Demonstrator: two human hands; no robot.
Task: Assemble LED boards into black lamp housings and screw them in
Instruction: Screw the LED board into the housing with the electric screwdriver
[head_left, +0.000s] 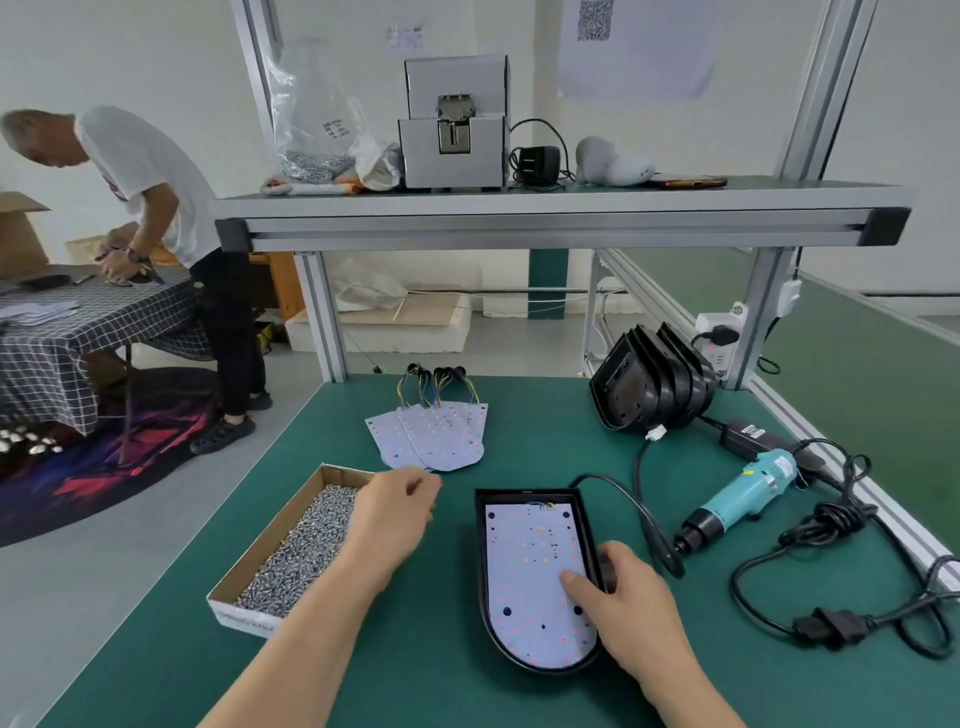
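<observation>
1. Two hands work near the front edge of the green tabletop (415, 649): the right hand (634, 608) grips the right rim of a black housing (519, 496), thumb on the LED board (530, 571) seated inside.
2. Left hand (389, 519) hovers beside the screw box (239, 616), fingers curled; whether it holds a screw I cannot tell.
3. Spare boards (436, 436) fan out toward the far edge.
4. Stacked housings (649, 384) stand at the far right corner.
5. A teal screwdriver (743, 499) and cords (831, 626) lie along the right edge.
6. An overhead shelf (519, 200) carries a grey feeder (454, 124), bag (311, 130) and adapter (535, 163).
7. Beyond the left edge, a person (156, 182) bends over a checked table (78, 322); a rug (104, 467) covers the floor.
</observation>
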